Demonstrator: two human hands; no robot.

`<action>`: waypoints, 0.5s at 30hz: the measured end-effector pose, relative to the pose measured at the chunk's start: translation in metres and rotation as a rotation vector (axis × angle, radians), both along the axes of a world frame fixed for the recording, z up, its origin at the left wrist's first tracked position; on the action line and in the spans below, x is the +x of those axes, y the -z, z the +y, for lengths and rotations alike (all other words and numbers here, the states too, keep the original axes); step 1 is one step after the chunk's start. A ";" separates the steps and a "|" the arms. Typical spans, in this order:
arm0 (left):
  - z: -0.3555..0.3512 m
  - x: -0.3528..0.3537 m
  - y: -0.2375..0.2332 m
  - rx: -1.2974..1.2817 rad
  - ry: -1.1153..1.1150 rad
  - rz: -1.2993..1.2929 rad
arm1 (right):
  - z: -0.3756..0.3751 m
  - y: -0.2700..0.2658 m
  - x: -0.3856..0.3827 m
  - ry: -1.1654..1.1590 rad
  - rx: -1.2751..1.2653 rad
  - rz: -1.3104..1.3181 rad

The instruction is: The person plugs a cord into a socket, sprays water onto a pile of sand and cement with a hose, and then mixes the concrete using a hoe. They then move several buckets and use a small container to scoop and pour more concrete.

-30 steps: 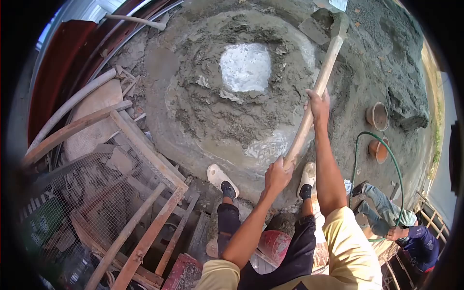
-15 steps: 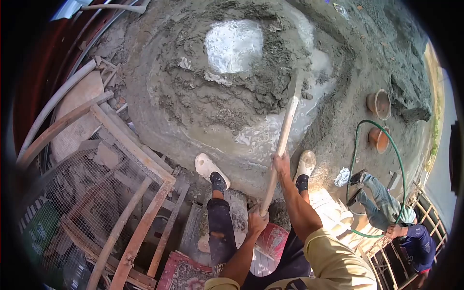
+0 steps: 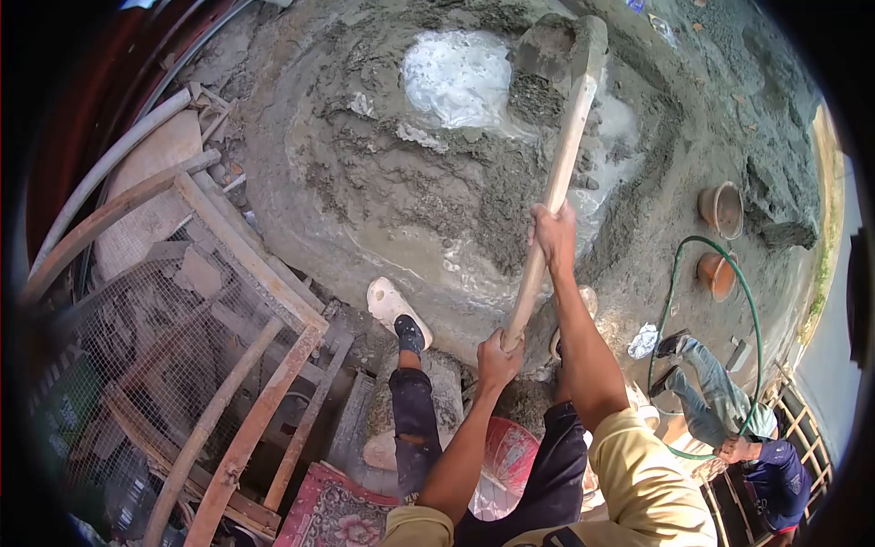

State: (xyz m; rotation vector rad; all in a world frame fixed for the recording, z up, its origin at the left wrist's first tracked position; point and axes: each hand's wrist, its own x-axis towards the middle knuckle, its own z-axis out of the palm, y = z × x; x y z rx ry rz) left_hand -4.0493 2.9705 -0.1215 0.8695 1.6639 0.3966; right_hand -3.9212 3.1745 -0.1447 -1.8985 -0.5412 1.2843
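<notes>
Fingers of the left hand (image 3: 500,360) curl tightly around the lower end of a wooden-handled hoe (image 3: 572,137); those of the right hand (image 3: 553,235) wrap the same handle higher up. Beyond them, the blade (image 3: 545,50) sits at the right edge of a pale pool (image 3: 456,77) (whether it touches the grey mix (image 3: 401,187), I cannot tell), which that mix surrounds. Farther right, two brown pots (image 3: 721,211) stand near a green hose (image 3: 757,346) reaching a co-worker's hand (image 3: 735,448).

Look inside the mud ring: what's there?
A white patch shows in the middle of the mud, with the hoe's blade beside it. Whatever lies beneath the white is covered, so I can't tell.
</notes>
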 end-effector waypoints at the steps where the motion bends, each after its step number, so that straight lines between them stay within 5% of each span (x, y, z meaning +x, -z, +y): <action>1: -0.016 0.000 0.006 0.000 -0.006 0.009 | -0.001 0.014 -0.005 -0.056 -0.060 -0.020; 5: -0.140 0.005 -0.006 -0.079 -0.088 0.144 | -0.142 0.105 -0.043 -0.294 -0.448 -0.190; 6: -0.155 -0.007 -0.019 -0.132 -0.015 0.188 | -0.201 0.150 -0.054 -0.330 -0.289 -0.389; 7: -0.174 -0.010 -0.036 -0.200 0.044 0.219 | -0.201 0.088 -0.060 -0.302 -0.305 -0.245; 9: -0.219 -0.021 -0.057 -0.473 0.063 0.026 | -0.248 0.059 -0.060 -0.255 -0.393 -0.104; 12: -0.270 -0.016 -0.077 -0.212 0.031 0.026 | -0.277 0.025 -0.056 -0.180 -0.412 -0.011; 15: -0.245 -0.008 -0.076 -0.197 0.073 -0.003 | -0.257 0.005 -0.037 -0.101 -0.318 -0.023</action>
